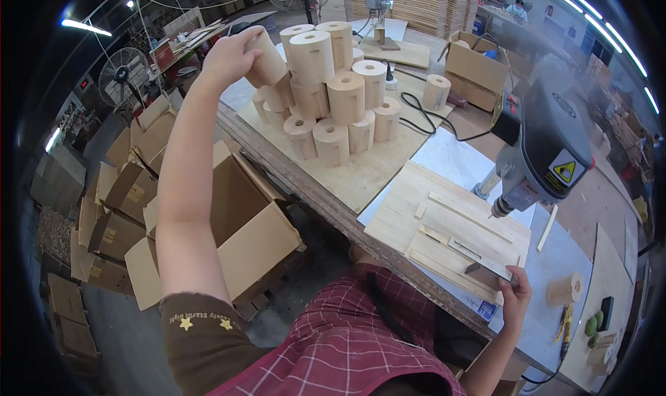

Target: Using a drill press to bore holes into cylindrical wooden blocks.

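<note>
1. The left hand point(239, 52) is closing around the upper end of a pale wooden cylinder point(269, 64), well apart from the board point(390, 219), beyond it and to its left.
2. That cylinder is tilting at the left edge of a stack point(329, 90) of similar pieces; whether it is touching them, I cannot tell.
3. The stack is standing on the counter point(474, 120), beyond the board and to its left, with several bored ends facing up.
4. The right hand point(514, 295) is resting at the right end of the board, thumb and fingers bending close together at the end of a flat bar point(490, 272); whether it is gripping or only touching the bar, I cannot tell. The cylinder is lying far from this hand, across the board.
5. A drill point(555, 139) is overhanging the board's far right side, its chuck point(501, 206) pointing down.
6. A lone piece point(563, 290) is sitting to the board's right.
7. A carton point(263, 257) is gaping open to the board's left, below the counter.
</note>
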`<state>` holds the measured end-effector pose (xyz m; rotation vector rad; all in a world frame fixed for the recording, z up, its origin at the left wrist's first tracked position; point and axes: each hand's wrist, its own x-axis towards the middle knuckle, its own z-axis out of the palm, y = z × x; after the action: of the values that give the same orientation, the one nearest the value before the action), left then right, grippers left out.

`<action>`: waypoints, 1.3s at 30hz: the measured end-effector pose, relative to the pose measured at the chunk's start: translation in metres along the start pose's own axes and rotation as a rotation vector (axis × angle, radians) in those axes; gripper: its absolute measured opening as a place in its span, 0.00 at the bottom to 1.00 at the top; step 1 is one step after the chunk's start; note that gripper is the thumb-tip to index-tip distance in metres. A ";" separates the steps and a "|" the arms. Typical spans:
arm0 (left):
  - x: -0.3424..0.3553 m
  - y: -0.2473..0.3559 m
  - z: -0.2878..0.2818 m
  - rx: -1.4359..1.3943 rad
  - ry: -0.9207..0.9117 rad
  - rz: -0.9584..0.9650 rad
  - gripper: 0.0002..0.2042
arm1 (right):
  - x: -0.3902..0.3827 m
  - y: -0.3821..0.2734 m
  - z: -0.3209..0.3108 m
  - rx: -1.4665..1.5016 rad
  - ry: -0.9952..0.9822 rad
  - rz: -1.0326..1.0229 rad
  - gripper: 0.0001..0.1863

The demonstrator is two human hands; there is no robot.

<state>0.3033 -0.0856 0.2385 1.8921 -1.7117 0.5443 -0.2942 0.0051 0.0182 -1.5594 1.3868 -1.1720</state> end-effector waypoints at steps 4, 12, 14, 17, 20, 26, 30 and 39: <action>0.041 -0.034 0.027 0.160 0.004 -0.158 0.20 | -0.001 0.001 -0.002 -0.047 0.034 -0.045 0.17; 0.049 -0.061 0.079 0.207 -0.031 -0.221 0.19 | -0.003 -0.005 0.010 -0.093 0.055 -0.056 0.16; 0.061 -0.064 0.110 0.326 0.063 -0.149 0.13 | -0.006 0.009 0.003 -0.125 0.036 -0.134 0.17; 0.051 -0.048 0.126 0.134 0.259 -0.159 0.15 | -0.017 -0.001 0.003 -0.206 0.032 0.020 0.18; 0.044 -0.053 0.137 -0.032 0.434 -0.118 0.20 | -0.016 -0.004 0.005 -0.223 0.095 0.036 0.16; 0.020 -0.030 0.129 -0.154 0.472 -0.143 0.23 | -0.009 -0.011 0.007 -0.144 0.085 0.050 0.15; 0.009 -0.015 0.130 -0.129 0.517 -0.145 0.23 | -0.009 -0.013 0.000 -0.191 0.063 0.040 0.16; -0.049 0.032 0.128 -0.709 0.594 -0.271 0.20 | -0.023 0.005 -0.063 -0.116 0.067 0.102 0.15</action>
<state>0.2595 -0.1294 0.1121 1.2473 -1.0403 0.2878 -0.3561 0.0298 0.0300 -1.5211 1.5836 -1.1084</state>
